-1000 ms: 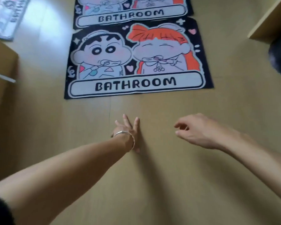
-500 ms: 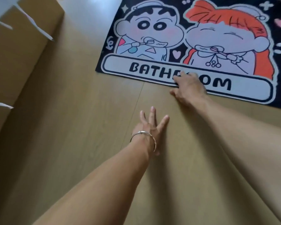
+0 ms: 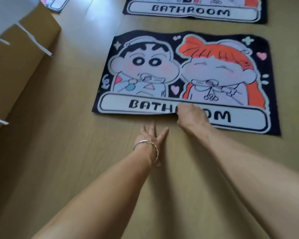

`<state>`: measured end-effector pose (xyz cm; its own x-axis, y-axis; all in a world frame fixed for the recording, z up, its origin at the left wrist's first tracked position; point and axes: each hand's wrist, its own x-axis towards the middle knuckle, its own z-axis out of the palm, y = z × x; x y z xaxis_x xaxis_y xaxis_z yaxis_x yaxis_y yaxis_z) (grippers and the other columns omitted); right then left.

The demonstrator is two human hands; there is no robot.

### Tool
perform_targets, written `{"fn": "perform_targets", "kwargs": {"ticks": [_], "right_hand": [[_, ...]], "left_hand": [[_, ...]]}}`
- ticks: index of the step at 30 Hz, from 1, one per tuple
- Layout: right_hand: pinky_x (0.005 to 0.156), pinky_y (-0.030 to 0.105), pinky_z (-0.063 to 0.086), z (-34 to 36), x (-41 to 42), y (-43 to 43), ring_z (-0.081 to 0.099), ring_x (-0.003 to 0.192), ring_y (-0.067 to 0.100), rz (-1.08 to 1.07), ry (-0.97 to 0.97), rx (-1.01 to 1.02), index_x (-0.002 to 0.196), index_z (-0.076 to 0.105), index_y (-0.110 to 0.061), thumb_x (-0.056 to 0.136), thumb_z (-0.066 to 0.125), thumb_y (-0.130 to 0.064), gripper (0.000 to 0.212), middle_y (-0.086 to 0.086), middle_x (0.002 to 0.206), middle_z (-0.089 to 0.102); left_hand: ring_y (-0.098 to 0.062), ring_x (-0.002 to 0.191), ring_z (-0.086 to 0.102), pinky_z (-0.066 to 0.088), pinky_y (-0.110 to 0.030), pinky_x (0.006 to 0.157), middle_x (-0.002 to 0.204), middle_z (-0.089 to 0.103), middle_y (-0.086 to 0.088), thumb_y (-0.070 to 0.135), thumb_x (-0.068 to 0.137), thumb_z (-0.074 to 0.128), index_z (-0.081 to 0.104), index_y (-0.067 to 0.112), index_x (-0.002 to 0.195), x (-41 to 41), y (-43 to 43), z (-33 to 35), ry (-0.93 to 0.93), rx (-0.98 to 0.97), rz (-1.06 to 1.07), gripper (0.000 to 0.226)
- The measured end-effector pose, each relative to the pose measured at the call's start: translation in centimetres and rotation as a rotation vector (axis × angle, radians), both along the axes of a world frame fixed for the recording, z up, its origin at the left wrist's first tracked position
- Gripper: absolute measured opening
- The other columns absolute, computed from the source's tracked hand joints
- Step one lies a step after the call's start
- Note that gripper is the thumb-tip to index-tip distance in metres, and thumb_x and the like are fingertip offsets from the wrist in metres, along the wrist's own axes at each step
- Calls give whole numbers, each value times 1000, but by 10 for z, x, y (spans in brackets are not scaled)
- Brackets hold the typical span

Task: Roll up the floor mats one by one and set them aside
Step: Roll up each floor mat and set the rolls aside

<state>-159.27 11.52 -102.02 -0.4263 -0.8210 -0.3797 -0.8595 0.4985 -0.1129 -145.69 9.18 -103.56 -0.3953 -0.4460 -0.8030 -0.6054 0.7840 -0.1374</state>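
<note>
A black floor mat (image 3: 185,71) with two cartoon figures and the word BATHROOM lies flat on the wooden floor. My right hand (image 3: 191,116) grips its near edge at the middle, covering part of the lettering, and the edge is lifted slightly there. My left hand (image 3: 151,137), with a silver bracelet on the wrist, rests flat on the floor just short of the mat, fingers spread and holding nothing. A second identical mat (image 3: 195,11) lies farther away, cut off by the top of the view.
A brown cardboard box (image 3: 16,69) with torn white tape stands along the left. A corner of another mat (image 3: 54,3) shows at the top left. Bare wooden floor (image 3: 179,187) lies under my arms.
My right hand reached forward from the bare floor onto the near mat's front edge and took hold of it. My left hand stayed flat on the floor. The view shifted closer.
</note>
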Motion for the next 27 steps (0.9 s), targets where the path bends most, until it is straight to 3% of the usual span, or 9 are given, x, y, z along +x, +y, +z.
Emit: {"fn": "perform_targets", "kwargs": {"ticks": [3, 5, 6, 9, 13, 19, 21, 24, 27], "right_hand": [[74, 35, 44, 6, 10, 35, 62, 100, 30, -2, -21, 58, 111, 56, -11, 91, 45, -4, 24, 11, 110, 64], [76, 37, 44, 6, 10, 53, 59, 99, 28, -2, -4, 52, 111, 54, -11, 91, 48, -4, 22, 10, 110, 59], [76, 37, 45, 7, 9, 61, 57, 98, 27, 11, 21, 47, 110, 54, -11, 90, 51, -5, 21, 9, 109, 56], [72, 36, 46, 15, 12, 85, 54, 85, 24, 39, 39, 65, 104, 54, -13, 91, 52, -8, 14, 8, 100, 52], [62, 33, 45, 17, 18, 108, 47, 57, 18, 93, 53, 121, 98, 45, -15, 99, 36, -12, 9, 2, 67, 47], [63, 34, 41, 16, 22, 131, 51, 70, 22, 39, 0, 138, 106, 45, -13, 98, 42, -12, 9, 2, 68, 43], [65, 34, 41, 19, 9, 136, 53, 76, 24, -30, 2, 146, 111, 45, -14, 96, 43, -10, 15, 3, 77, 50], [85, 40, 46, 20, -25, 140, 54, 108, 32, -171, 40, 99, 124, 42, -13, 94, 44, -13, 30, 14, 119, 55], [110, 52, 24, 24, -48, 143, 19, 141, 39, -322, 16, 194, 151, 9, -19, 94, 47, -18, 68, 19, 157, 8]], "left_hand": [[-35, 126, 41, 44, -40, 91, 146, 32, -13, 43, 84, 65, 13, 27, 148, -8, -1, 19, 5, -29, -89, 84], [-25, 90, 57, 45, -32, 73, 119, 60, -7, 39, 90, 54, 53, 20, 126, -11, 1, 33, 143, -90, -189, 40], [-23, 79, 55, 43, -30, 67, 108, 65, -5, 39, 91, 51, 61, 17, 111, -9, 5, 38, 227, -132, -224, 31], [-26, 84, 61, 37, -31, 66, 101, 65, -4, 35, 94, 47, 54, 16, 109, 13, 21, 40, 385, -250, -225, 25], [-21, 94, 62, 37, -30, 65, 106, 61, -3, 25, 98, 38, 46, 17, 117, 45, 15, 24, 263, -370, -179, 22], [-26, 104, 61, 37, -29, 73, 115, 65, -5, 23, 96, 31, 61, 15, 108, 60, 46, 35, 197, -118, -336, 33], [-27, 100, 62, 39, -31, 72, 110, 67, -7, 25, 95, 33, 61, 15, 101, 55, 75, 39, 283, -58, -274, 31], [-29, 109, 56, 40, -36, 81, 121, 60, -7, 36, 99, 28, 50, 17, 117, 37, 113, 36, 500, 2, -123, 34], [-27, 126, 41, 36, -42, 100, 141, 40, -5, 48, 97, 27, 24, 23, 142, 19, 119, 31, 571, 36, -120, 51]]}}
